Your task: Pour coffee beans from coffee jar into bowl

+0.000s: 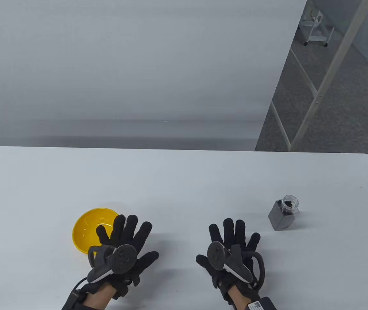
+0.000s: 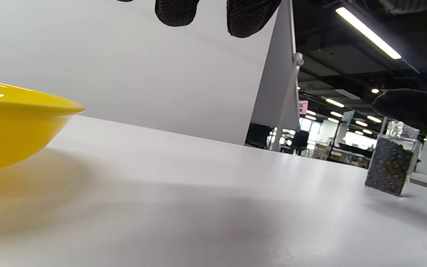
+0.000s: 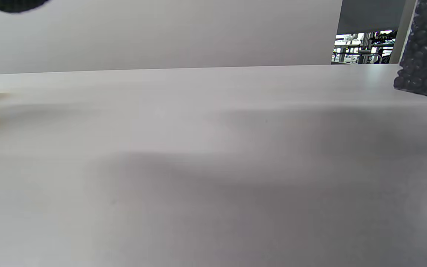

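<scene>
A yellow bowl (image 1: 88,227) sits on the white table at the left; it also shows in the left wrist view (image 2: 9,126). A clear square coffee jar (image 1: 284,213) full of dark beans stands upright, without a lid, at the right; it shows in the left wrist view (image 2: 393,163) and at the edge of the right wrist view (image 3: 426,48). My left hand (image 1: 124,240) lies flat with fingers spread, partly over the bowl's near right rim. My right hand (image 1: 232,242) lies flat with fingers spread, left of and nearer than the jar. Both hands hold nothing.
The white table (image 1: 184,180) ends at its far edge and rounded right corner. A white panel (image 1: 132,64) stands behind it. Metal frame legs (image 1: 316,97) and grey carpet lie beyond at the right.
</scene>
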A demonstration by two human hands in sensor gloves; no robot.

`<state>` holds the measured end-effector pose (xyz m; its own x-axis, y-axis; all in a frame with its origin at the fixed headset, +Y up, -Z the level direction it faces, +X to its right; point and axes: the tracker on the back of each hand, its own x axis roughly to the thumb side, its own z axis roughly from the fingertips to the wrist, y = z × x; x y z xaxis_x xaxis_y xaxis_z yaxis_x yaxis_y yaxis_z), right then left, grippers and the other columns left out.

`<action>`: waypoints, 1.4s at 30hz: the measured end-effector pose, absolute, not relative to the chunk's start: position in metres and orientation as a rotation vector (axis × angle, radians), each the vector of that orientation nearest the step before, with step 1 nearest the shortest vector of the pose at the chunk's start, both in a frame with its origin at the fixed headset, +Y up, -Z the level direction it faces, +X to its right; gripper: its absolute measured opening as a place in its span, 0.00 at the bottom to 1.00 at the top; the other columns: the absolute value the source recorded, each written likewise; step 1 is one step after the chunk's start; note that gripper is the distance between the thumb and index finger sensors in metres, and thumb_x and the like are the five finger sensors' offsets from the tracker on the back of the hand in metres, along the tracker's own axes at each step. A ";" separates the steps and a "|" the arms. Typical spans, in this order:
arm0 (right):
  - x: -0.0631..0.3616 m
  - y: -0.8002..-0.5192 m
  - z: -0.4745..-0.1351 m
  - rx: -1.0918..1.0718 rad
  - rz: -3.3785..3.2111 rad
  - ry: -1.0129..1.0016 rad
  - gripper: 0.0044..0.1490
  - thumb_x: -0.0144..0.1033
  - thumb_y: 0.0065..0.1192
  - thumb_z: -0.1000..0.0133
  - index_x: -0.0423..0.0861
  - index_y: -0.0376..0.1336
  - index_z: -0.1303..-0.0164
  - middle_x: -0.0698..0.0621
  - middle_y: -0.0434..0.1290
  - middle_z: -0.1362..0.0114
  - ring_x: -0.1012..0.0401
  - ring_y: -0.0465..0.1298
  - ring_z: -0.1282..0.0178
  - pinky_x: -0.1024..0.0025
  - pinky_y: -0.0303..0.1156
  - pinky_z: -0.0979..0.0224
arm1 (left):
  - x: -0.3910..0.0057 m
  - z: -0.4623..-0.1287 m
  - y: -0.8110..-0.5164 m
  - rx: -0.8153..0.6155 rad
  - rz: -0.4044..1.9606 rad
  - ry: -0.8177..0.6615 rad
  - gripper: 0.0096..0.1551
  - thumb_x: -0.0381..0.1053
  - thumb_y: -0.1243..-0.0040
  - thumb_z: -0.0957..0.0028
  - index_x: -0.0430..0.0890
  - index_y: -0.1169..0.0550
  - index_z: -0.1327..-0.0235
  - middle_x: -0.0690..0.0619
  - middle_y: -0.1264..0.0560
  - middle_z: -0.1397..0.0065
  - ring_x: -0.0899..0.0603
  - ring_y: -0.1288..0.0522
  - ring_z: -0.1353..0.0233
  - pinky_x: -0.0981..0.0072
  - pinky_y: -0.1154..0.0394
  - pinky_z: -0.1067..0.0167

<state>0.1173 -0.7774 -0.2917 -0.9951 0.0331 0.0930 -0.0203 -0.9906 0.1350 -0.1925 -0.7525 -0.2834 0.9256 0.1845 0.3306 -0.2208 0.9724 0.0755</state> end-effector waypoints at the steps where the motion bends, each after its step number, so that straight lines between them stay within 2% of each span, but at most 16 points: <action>1: 0.119 -0.779 -0.292 0.137 3.115 0.227 0.62 0.80 0.43 0.57 0.61 0.20 0.32 0.41 0.16 0.23 0.35 0.21 0.22 0.19 0.22 0.37 | -0.193 -0.283 -0.754 0.105 0.199 -0.323 0.57 0.85 0.62 0.60 0.54 0.41 0.20 0.37 0.50 0.16 0.20 0.55 0.20 0.11 0.65 0.48; 8: 0.130 -0.784 -0.284 0.127 3.139 0.206 0.61 0.81 0.41 0.57 0.61 0.20 0.32 0.40 0.16 0.23 0.34 0.23 0.22 0.17 0.25 0.38 | -0.200 -0.275 -0.753 0.124 0.145 -0.306 0.57 0.86 0.64 0.60 0.55 0.42 0.20 0.37 0.51 0.16 0.20 0.55 0.20 0.11 0.64 0.48; 42: 0.139 -0.782 -0.276 0.086 3.125 0.165 0.61 0.81 0.41 0.57 0.61 0.22 0.30 0.38 0.20 0.22 0.34 0.28 0.21 0.17 0.30 0.37 | -0.214 -0.274 -0.754 0.142 0.169 -0.267 0.57 0.85 0.62 0.59 0.54 0.41 0.20 0.37 0.50 0.17 0.20 0.54 0.20 0.12 0.63 0.46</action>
